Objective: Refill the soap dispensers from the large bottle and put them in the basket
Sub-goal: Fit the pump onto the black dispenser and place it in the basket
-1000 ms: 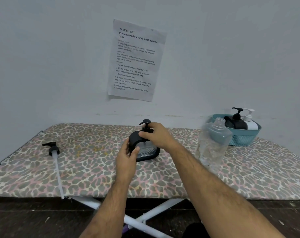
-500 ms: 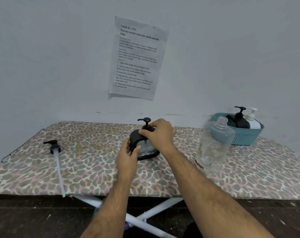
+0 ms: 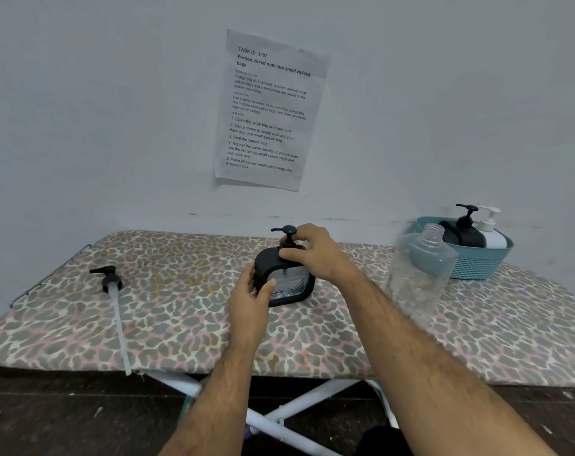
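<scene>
A black soap dispenser (image 3: 289, 286) with a clear patterned front stands upright mid-board. My left hand (image 3: 251, 302) grips its left side. My right hand (image 3: 312, 251) is closed around the collar of its black pump head (image 3: 287, 232). The large clear bottle (image 3: 417, 274) stands uncapped to the right, apart from both hands. At the back right, the teal basket (image 3: 477, 263) holds a black dispenser (image 3: 463, 233) and a white dispenser (image 3: 491, 232).
A loose black pump with a long white tube (image 3: 115, 297) lies at the left, its tube reaching the front edge of the leopard-print ironing board (image 3: 181, 330). A printed sheet (image 3: 266, 110) hangs on the wall. White crossed legs show below the board.
My right hand has shifted slightly around the pump collar while my left hand keeps hold of the body. The view has tilted a little. The dispenser stays in place.
</scene>
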Demonstrator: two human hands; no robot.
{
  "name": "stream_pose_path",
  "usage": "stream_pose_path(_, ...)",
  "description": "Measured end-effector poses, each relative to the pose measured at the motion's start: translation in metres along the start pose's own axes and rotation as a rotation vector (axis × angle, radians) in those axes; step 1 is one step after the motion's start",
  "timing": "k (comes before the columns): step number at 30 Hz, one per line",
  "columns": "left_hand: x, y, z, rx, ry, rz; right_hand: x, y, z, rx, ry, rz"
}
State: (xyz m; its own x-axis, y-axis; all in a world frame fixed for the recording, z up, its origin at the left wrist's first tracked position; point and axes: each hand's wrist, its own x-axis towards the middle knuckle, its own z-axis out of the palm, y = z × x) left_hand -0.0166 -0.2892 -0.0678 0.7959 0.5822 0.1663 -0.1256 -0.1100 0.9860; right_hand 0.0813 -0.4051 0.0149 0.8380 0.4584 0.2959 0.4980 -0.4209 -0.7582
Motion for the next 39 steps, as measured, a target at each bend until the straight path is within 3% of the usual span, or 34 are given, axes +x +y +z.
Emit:
stream_pose_path(4, 0.001, -0.001, 0.000, -0.002, 0.002, -0.006, -0.005, -0.005, 0.010, -0.420, 0.125, -0.015)
stream_pose_path(9, 0.001, -0.002, 0.001, -0.007, 0.007, -0.010, -0.017, -0.016, 0.024, -0.530, 0.232, 0.032)
stream_pose_path(14, 0.000, 0.001, 0.000, -0.010, -0.003, -0.017, -0.015, -0.014, 0.020, -0.419, 0.129, 0.067)
stream_pose_path(18, -0.003, 0.005, 0.000, -0.001, -0.014, -0.019, -0.029, -0.002, 0.008, 0.145, -0.036, 0.194)
stream_pose_path(22, -0.004, 0.011, -0.001, -0.034, -0.030, -0.041, -0.045, 0.017, -0.001, 0.332, -0.155, 0.243)
stream_pose_path(28, 0.003, 0.025, -0.001, -0.103, -0.107, -0.035, -0.041, 0.015, -0.022, 0.258, -0.093, 0.251)
stream_pose_path(39, 0.047, 0.139, 0.037, -0.098, -0.173, 0.233, -0.022, -0.067, -0.122, 0.006, 0.162, 0.037)
